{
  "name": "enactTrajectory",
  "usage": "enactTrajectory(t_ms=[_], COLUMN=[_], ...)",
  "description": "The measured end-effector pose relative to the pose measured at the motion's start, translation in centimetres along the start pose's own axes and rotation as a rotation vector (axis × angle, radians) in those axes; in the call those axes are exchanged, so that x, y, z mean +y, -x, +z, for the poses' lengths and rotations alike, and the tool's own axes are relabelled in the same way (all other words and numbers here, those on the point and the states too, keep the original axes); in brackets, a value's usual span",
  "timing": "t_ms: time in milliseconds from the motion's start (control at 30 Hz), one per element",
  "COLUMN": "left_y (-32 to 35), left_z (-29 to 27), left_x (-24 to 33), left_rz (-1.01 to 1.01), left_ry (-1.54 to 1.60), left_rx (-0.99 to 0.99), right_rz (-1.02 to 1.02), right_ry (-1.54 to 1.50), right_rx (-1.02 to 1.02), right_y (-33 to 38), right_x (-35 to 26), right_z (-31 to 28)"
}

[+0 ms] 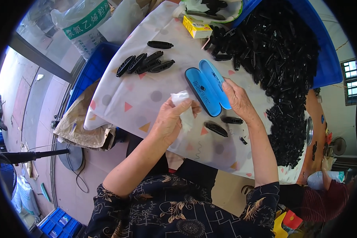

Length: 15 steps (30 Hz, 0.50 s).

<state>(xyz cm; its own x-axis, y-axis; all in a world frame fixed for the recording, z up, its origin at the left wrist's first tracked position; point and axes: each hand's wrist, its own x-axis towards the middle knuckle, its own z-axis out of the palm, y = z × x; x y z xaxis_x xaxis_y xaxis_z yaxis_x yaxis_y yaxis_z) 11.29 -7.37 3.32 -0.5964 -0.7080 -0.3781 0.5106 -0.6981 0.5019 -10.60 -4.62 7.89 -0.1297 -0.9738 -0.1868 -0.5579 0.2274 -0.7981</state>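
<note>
A crumpled white tissue (184, 113) is pinched in my left hand (171, 119), above the patterned tablecloth (162, 107). My right hand (238, 99) grips the lid edge of an opened glasses case (208, 87), dark outside and bright blue inside with printing. The case lies tilted just beyond my hands; no glasses show in it. Near my right wrist lie two black oval plastic parts (216, 129) and a small black piece (243, 141). Several similar black parts (144, 63) sit grouped at the far left of the cloth.
A large heap of black plastic parts (265, 47) spills from a blue crate (325, 59) across the table's right side. A yellow box (196, 27) stands at the back. Left of the table are a paper sack (81, 115) and a fan base (72, 156). Another person's sleeve (325, 198) shows at lower right.
</note>
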Motion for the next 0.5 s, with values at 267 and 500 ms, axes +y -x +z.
enactTrajectory(t_ms=[267, 500], left_y=[-1.6, -1.5], left_z=[1.0, 0.9], left_x=[-0.4, -0.7], left_rz=[0.089, 0.117], left_ry=[-0.186, -0.304], left_rx=[-0.043, -0.012], right_rz=[-0.137, -0.311], right_ry=[0.275, 0.293], right_rx=[0.19, 0.235], right_y=[0.2, 0.0], right_x=[-0.4, -0.1], right_z=[0.6, 0.8])
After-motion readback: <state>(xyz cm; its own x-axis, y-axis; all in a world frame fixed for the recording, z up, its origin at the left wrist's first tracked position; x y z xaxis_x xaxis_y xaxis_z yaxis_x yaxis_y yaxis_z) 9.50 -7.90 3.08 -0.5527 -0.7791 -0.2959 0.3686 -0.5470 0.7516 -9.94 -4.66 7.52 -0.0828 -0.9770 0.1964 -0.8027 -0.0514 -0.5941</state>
